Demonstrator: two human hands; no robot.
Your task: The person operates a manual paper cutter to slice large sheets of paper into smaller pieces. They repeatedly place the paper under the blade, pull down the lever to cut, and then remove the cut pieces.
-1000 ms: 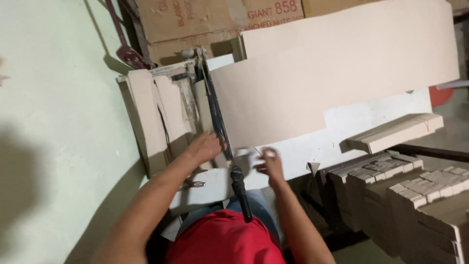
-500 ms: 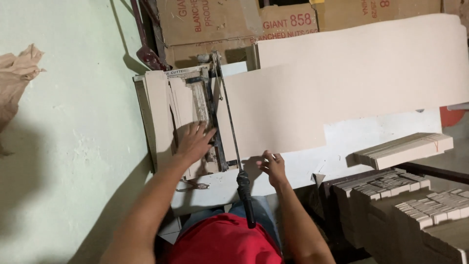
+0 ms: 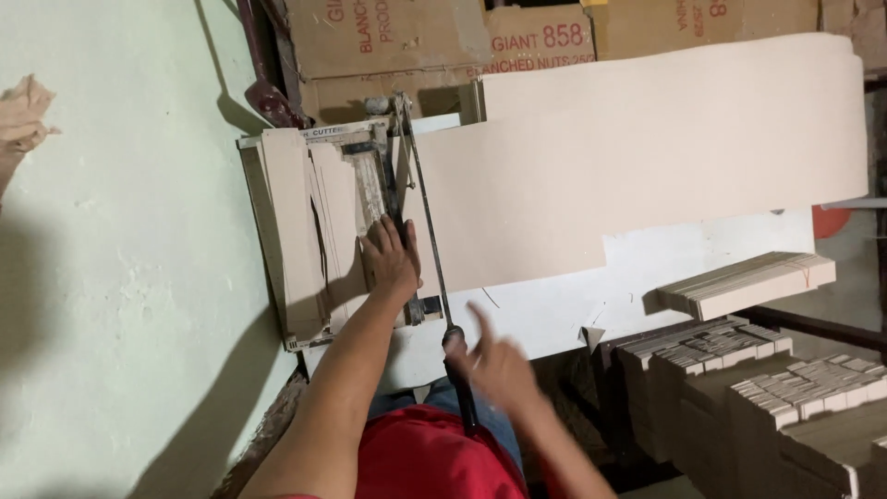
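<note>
Paper cutter [image 3: 370, 199] on white bench [image 3: 573, 305], seen from above, pale green wall [image 3: 120, 277] to its left. Left hand [image 3: 390, 259] pressed flat, fingers spread and open, on strip of tan card beside cutter's ruler bar [image 3: 374, 189]. Right hand [image 3: 499, 365] blurred, fingers loosely open, index extended, just beside black handle [image 3: 459, 383] of cutter's blade arm [image 3: 423, 199]; contact with handle impossible to tell through blur. Blade arm running from hinge at far end of cutter down toward red shirt [image 3: 434, 457] at bottom edge, handle end overhanging bench edge. Large sheet of tan card [image 3: 647, 152] spread across bench to right of blade arm, its left edge lying under arm, its far right end curving upward. Narrower cut strips [image 3: 296, 231] stacked on cutter's base, left of ruler bar, edges roughly parallel to blade arm. Bundle of cut strips [image 3: 744, 282] resting at right end of bench, just beyond lower edge of large sheet. Stacks of small bundled pieces [image 3: 767, 388] in rows below bench at lower right. Brown cardboard boxes [image 3: 443, 42] standing behind cutter along top edge. Crumpled brown paper [image 3: 23, 115] against wall at far left.
</note>
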